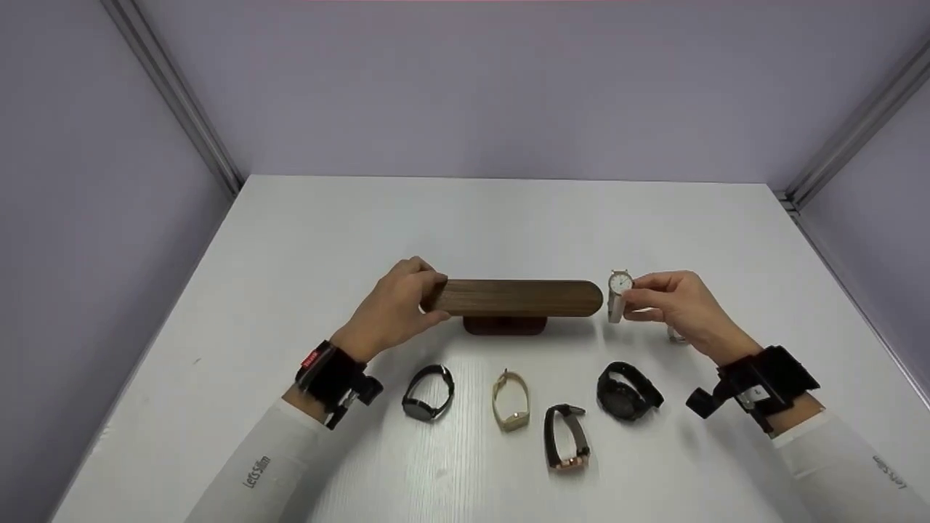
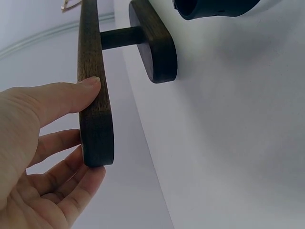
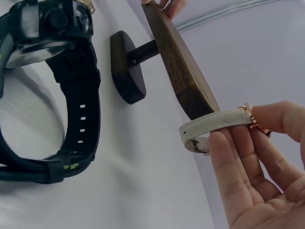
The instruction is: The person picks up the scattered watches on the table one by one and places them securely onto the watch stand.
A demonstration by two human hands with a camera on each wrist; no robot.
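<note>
Walnut-brown wood, the watch stand's bar (image 1: 519,298) is gripped at one end by the left hand (image 1: 396,309). At the other end, the right hand (image 1: 679,305) pinches a white-faced watch (image 1: 619,294), its pale strap touching the bar's tip.

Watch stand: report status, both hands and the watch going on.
Left hand grips watch stand at its left end. Right hand pinches white-faced watch, strap at the bar's right tip. Four watches on table, none blocking.

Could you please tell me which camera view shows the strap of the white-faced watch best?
The right wrist view: the watch's pale grey strap fills the frame, looped at the end of the wooden stand bar, pinched by the right hand. The head view shows mainly its dial, small. The left wrist view does not show it.
</note>
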